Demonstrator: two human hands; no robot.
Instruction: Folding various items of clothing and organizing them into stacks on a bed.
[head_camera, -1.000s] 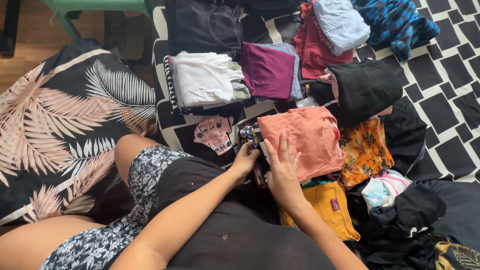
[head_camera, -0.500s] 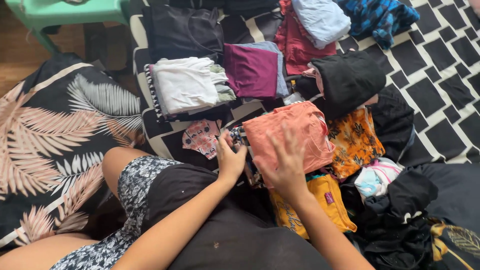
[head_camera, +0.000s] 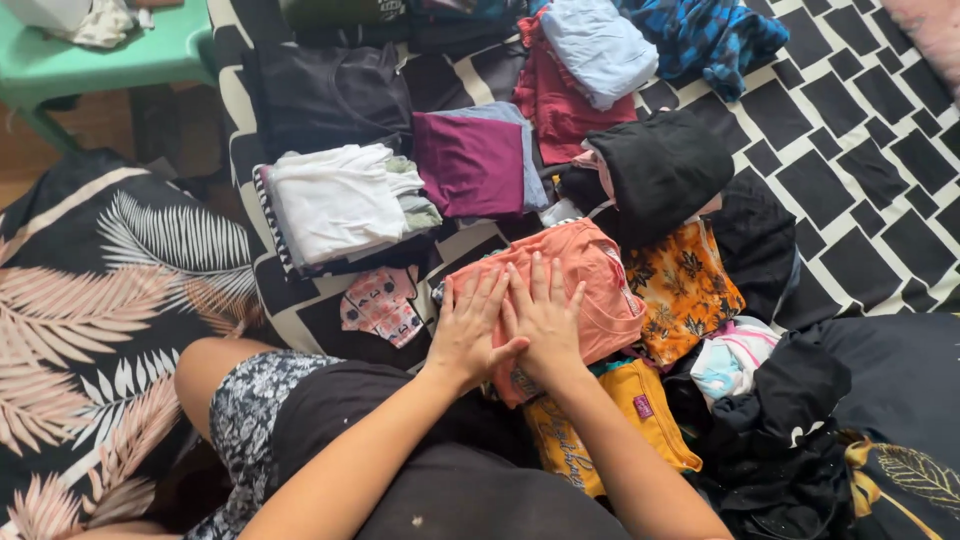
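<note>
- Left hand and right hand lie flat, fingers spread, gripping nothing, side by side on the folded orange shirt.
- The shirt tops a small stack (edges uneven) beside the yellow garment.
- Uneven pressing could likely tip the stack sideways.

Domestic room: folded clothes stacked on a black-and-white patterned mat, green plastic stool at its far left corner.
</note>
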